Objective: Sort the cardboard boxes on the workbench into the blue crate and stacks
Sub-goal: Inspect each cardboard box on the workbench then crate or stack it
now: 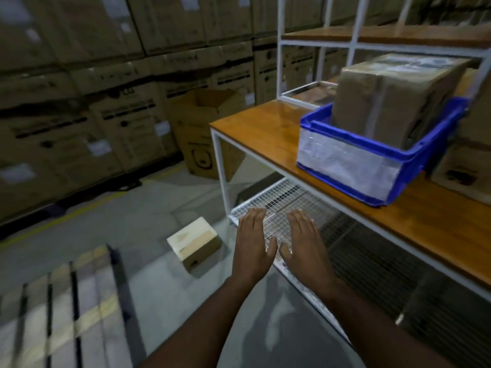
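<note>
I stand in a dim storeroom walled with stacked brown cartons point(79, 102), the wooden counter on a white metal frame point(265, 123) at the right of the frame and grey floor open at lower left. My left hand point(252, 245) and right hand point(303, 245) hang flat, fingers straight, holding nothing, over the wire-mesh lower shelf point(279, 197). The taped brown cardboard box point(393, 99) sits in the blue plastic crate point(372, 155), well above my grip at upper right; a small pale-topped cardboard box point(195, 243) lies on the floor just left of my hands.
</note>
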Demonstrator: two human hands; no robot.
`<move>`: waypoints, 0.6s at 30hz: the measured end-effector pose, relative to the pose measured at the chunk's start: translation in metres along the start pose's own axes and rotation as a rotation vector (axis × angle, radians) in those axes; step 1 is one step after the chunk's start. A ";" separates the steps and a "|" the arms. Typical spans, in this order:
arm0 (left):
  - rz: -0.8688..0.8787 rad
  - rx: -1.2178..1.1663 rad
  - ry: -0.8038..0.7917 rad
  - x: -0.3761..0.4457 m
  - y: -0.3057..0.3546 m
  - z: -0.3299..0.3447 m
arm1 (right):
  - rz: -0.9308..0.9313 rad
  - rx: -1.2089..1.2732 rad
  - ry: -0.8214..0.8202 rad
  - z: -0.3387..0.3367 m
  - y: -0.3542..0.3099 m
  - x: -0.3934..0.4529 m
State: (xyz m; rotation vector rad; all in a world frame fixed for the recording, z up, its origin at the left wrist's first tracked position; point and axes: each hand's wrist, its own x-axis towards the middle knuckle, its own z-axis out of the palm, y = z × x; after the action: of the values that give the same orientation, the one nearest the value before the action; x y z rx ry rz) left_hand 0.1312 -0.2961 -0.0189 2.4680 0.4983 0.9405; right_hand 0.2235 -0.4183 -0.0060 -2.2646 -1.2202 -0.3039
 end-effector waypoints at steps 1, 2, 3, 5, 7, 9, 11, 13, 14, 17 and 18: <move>-0.031 0.007 0.006 -0.001 -0.012 -0.007 | -0.020 0.015 -0.016 0.010 -0.008 0.006; -0.068 0.018 0.011 -0.002 -0.023 -0.012 | -0.036 0.029 -0.034 0.019 -0.016 0.013; -0.105 0.029 0.018 -0.003 -0.035 -0.018 | -0.047 0.038 -0.055 0.029 -0.024 0.021; -0.179 0.047 0.034 -0.003 -0.060 -0.027 | -0.062 0.059 -0.108 0.047 -0.038 0.039; -0.243 0.056 0.050 -0.002 -0.084 -0.036 | -0.082 0.088 -0.155 0.069 -0.051 0.056; -0.286 0.069 0.070 0.001 -0.111 -0.043 | -0.110 0.113 -0.198 0.095 -0.062 0.075; -0.340 0.113 0.068 0.005 -0.141 -0.049 | -0.131 0.125 -0.234 0.122 -0.071 0.094; -0.420 0.175 0.058 0.011 -0.172 -0.055 | -0.166 0.155 -0.268 0.149 -0.080 0.116; -0.449 0.204 0.052 0.015 -0.188 -0.056 | -0.183 0.174 -0.287 0.162 -0.084 0.128; -0.534 0.266 0.017 0.027 -0.225 -0.063 | -0.189 0.218 -0.360 0.195 -0.093 0.160; -0.569 0.281 0.009 0.031 -0.235 -0.065 | -0.187 0.229 -0.395 0.204 -0.095 0.170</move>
State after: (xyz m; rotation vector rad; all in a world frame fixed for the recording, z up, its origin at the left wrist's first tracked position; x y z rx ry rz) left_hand 0.0681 -0.0673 -0.0828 2.3368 1.3255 0.6762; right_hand 0.2296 -0.1425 -0.0668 -2.0719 -1.5801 0.2196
